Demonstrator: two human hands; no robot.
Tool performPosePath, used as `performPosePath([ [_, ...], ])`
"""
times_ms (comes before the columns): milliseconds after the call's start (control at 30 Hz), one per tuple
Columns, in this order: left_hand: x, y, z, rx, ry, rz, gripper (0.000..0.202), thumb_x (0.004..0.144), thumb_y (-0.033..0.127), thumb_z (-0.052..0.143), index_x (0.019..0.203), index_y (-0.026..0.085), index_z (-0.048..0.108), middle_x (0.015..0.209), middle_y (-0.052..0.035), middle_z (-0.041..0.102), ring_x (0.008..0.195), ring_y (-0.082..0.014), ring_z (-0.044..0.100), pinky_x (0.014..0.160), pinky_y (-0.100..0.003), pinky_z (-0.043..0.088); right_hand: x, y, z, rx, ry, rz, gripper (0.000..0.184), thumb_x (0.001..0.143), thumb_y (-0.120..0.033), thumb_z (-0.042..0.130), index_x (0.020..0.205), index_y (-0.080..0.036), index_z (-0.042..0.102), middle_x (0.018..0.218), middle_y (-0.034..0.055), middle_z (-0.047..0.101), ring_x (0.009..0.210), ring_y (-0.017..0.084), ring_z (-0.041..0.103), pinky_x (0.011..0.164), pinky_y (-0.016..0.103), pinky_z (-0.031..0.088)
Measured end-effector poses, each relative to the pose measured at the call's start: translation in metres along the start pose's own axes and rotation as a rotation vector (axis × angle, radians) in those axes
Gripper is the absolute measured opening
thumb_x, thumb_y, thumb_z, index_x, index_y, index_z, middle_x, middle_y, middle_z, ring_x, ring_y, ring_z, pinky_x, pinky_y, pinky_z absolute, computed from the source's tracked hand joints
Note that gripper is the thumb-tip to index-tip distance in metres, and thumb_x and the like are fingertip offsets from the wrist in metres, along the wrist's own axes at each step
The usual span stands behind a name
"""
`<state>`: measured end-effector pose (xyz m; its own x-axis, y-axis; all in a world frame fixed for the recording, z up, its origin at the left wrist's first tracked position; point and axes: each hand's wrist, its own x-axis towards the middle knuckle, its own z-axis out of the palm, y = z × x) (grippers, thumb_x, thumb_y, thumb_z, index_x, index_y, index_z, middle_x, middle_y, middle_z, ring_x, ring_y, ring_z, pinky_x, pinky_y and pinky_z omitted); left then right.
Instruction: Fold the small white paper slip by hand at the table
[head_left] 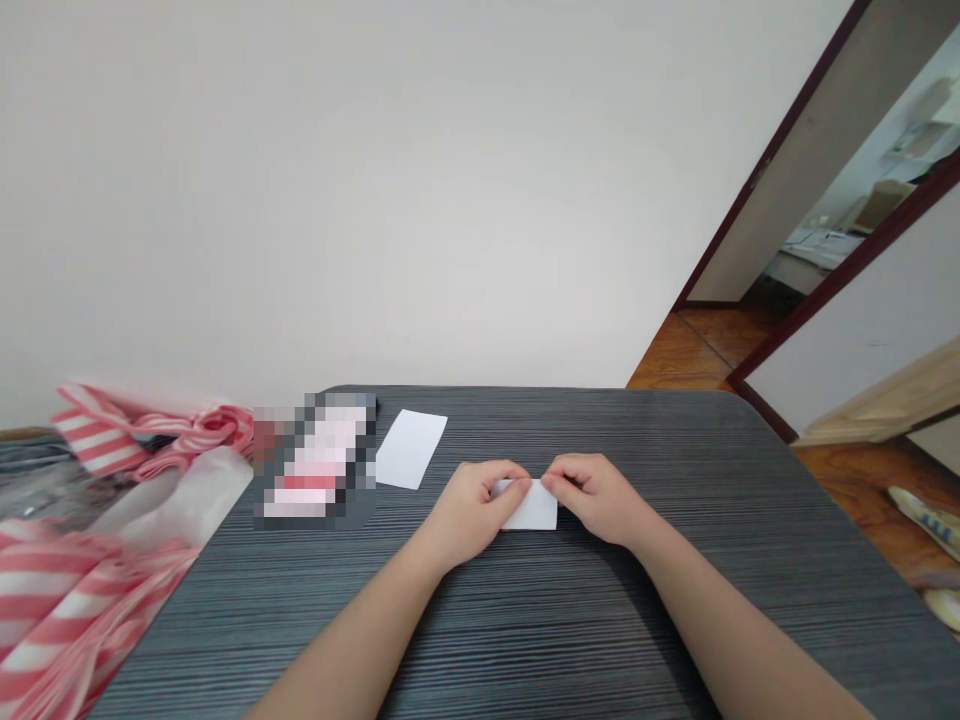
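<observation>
A small folded white paper lies on the dark striped table in front of me. My left hand pinches its left upper edge with curled fingers. My right hand pinches the right upper edge, fingers closed on it. The two hands nearly meet over the paper. A second white sheet lies flat on the table, farther away and to the left, untouched.
A blurred-out object sits left of the loose sheet. Red-and-white striped plastic bags pile up beside the table's left edge. A white wall stands behind the table. At the right are a wooden floor, an open doorway and shoes.
</observation>
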<state>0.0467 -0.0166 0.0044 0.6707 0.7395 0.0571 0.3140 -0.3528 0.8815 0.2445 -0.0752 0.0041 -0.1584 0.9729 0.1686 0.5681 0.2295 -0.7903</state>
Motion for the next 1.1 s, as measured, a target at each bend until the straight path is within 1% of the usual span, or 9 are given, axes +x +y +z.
performPosePath([
  [100,0.0002,-0.0021,0.0015,-0.004,-0.001,-0.023,0.03,0.092,0.037,0.049,0.082,0.017,0.069,0.062,0.0018,0.059,0.055,-0.0111,0.049,0.051,-0.022,0.033,-0.0002,-0.0011,0.0019,-0.005,0.017,-0.029,0.02,0.091,-0.023,0.053,0.075,-0.018,0.064,0.071,0.0006,0.063,0.067,0.014,0.057,0.064,0.025,0.041],
  [233,0.0007,-0.0011,0.0015,0.061,0.044,0.027,0.03,0.092,0.035,0.049,0.077,0.017,0.067,0.067,0.0015,0.061,0.062,-0.0119,0.051,0.056,-0.023,0.035,0.0007,-0.003,0.0051,-0.021,0.057,-0.023,0.012,0.088,-0.021,0.057,0.08,-0.019,0.065,0.073,0.0001,0.062,0.068,0.014,0.055,0.064,0.025,0.041],
  [433,-0.0004,0.0028,0.0005,0.098,0.03,0.073,0.027,0.092,0.031,0.049,0.08,0.017,0.069,0.072,0.0009,0.066,0.068,-0.0133,0.057,0.063,-0.024,0.038,0.0027,-0.0064,0.007,-0.033,0.066,-0.021,0.016,0.087,-0.016,0.056,0.073,-0.019,0.062,0.07,-0.0008,0.061,0.067,0.013,0.055,0.064,0.024,0.04],
  [567,0.0,0.0023,0.0001,0.101,0.034,0.052,0.028,0.092,0.031,0.048,0.081,0.018,0.07,0.073,0.0005,0.067,0.066,-0.0132,0.056,0.062,-0.024,0.037,0.0018,-0.0074,0.0048,-0.033,0.065,-0.018,0.016,0.088,-0.016,0.056,0.073,-0.018,0.062,0.07,-0.0009,0.061,0.067,0.013,0.055,0.064,0.024,0.04],
  [700,0.0007,0.0009,-0.0013,0.101,0.069,0.014,0.031,0.092,0.032,0.047,0.075,0.017,0.066,0.063,0.002,0.059,0.059,-0.012,0.05,0.055,-0.023,0.033,0.0007,-0.0054,0.0014,-0.032,0.074,0.022,0.016,0.087,-0.017,0.056,0.072,-0.018,0.061,0.07,-0.0011,0.061,0.065,0.013,0.054,0.061,0.024,0.039],
  [867,0.0004,0.0036,-0.0036,0.078,0.085,0.003,0.033,0.091,0.034,0.047,0.067,0.017,0.062,0.058,0.0024,0.055,0.057,-0.0119,0.048,0.054,-0.023,0.032,0.001,-0.0029,-0.0006,-0.01,0.072,0.044,0.016,0.088,-0.019,0.055,0.073,-0.018,0.061,0.071,-0.0008,0.062,0.067,0.014,0.055,0.064,0.025,0.04],
  [967,0.0006,0.0045,-0.0054,0.037,0.08,-0.032,0.034,0.092,0.036,0.047,0.069,0.017,0.063,0.054,0.0026,0.054,0.055,-0.0125,0.049,0.053,-0.023,0.033,0.0011,-0.0014,-0.0012,0.011,0.082,0.059,0.017,0.089,-0.021,0.054,0.072,-0.019,0.06,0.07,-0.0009,0.061,0.067,0.014,0.055,0.064,0.026,0.04],
  [1100,0.0018,0.0017,-0.0061,-0.057,0.061,-0.084,0.032,0.092,0.039,0.048,0.077,0.018,0.066,0.053,0.0027,0.055,0.052,-0.0132,0.051,0.052,-0.023,0.036,0.0009,0.002,-0.0016,0.032,0.093,0.102,0.02,0.089,-0.025,0.053,0.07,-0.019,0.057,0.066,-0.002,0.057,0.063,0.014,0.052,0.059,0.025,0.038],
])
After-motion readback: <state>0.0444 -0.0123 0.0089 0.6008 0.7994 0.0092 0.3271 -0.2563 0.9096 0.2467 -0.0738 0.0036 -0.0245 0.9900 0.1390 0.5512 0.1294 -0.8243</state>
